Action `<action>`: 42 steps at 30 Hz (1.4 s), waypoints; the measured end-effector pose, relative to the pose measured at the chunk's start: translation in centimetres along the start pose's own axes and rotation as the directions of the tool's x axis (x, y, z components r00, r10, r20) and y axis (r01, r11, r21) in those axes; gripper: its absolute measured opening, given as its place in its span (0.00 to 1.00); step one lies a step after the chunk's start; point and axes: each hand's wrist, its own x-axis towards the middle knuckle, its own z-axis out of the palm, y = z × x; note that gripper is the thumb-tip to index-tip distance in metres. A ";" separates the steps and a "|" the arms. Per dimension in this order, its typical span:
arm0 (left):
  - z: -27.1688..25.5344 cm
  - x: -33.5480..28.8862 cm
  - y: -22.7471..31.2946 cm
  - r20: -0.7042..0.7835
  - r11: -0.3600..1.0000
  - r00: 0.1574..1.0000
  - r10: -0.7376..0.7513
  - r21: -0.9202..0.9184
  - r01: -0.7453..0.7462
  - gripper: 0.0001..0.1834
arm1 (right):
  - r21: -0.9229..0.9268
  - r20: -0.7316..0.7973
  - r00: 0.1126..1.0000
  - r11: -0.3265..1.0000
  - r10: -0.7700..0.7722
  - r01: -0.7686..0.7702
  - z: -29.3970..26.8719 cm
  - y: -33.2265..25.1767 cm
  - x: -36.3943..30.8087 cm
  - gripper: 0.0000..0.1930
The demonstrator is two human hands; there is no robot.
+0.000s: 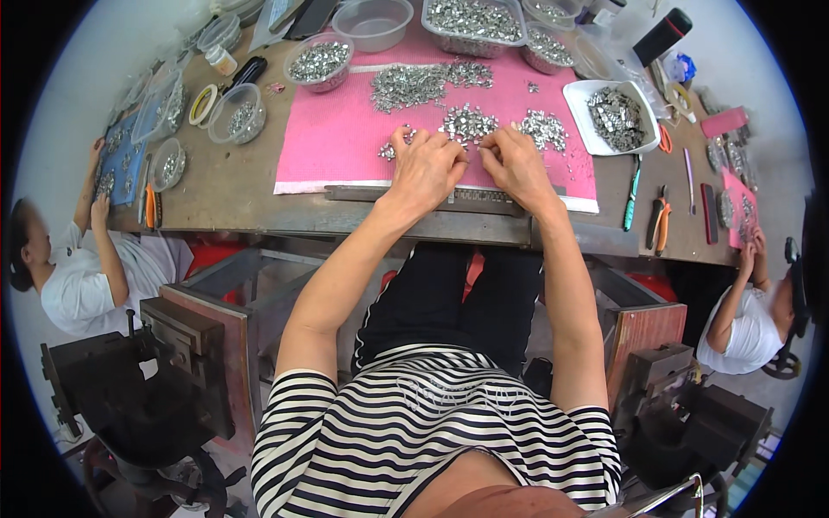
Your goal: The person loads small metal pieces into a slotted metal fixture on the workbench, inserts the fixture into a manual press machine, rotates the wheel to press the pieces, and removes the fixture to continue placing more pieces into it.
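Observation:
My left hand [425, 169] is bent over the near edge of a pink ribbed mat [324, 138], its fingers curled in and the fingertips close to a dark metal bar [358, 194]. Opposite it, my right hand [521, 166] has thumb and forefinger pinched together. Whatever either hand holds is too small or hidden to make out. Between and beyond them lies a pile of small shiny metal pieces [469, 123]. Another such pile [544, 129] sits behind my right hand, and a wider one [408, 87] farther back. A slotted strip [475, 196] runs along the bar under my hands.
Tubs of metal pieces [320, 62] line the back. A white tray [572, 95] is at the right, near orange-handled pliers [659, 223] and a green-handled tool [633, 192]. A tape roll [203, 104] lies left. Other people work at both ends of the bench.

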 end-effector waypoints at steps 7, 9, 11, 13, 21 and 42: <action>-0.4 -0.2 -0.2 -0.002 1.000 1.000 -0.015 -0.022 0.015 0.03 | 0.132 -0.050 0.992 0.985 0.116 -0.109 -3.1 -1.2 -3.8 0.05; -0.7 -0.1 0.0 -0.024 0.998 0.999 0.028 -0.053 -0.029 0.03 | 0.096 -0.061 0.993 0.991 0.101 -0.095 -3.5 -1.7 -4.8 0.05; -0.8 0.0 -0.2 0.003 0.997 0.998 0.068 -0.045 -0.067 0.03 | 0.095 -0.053 0.992 0.990 0.111 -0.106 -3.5 -2.5 -5.6 0.06; -0.7 0.3 -0.4 0.028 0.993 0.994 0.110 -0.036 -0.109 0.03 | 0.064 -0.050 0.995 0.995 0.081 -0.077 -3.5 -2.8 -6.2 0.07; -0.7 0.5 -0.9 0.061 0.989 0.990 0.125 -0.090 -0.119 0.02 | -0.092 -0.062 0.995 0.993 -0.077 0.071 -2.1 -3.4 -6.7 0.09; 0.3 0.1 0.3 -0.010 0.998 0.998 -0.060 0.016 0.060 0.09 | 0.013 -0.117 0.971 0.978 0.210 -0.210 0.3 -2.2 -3.5 0.06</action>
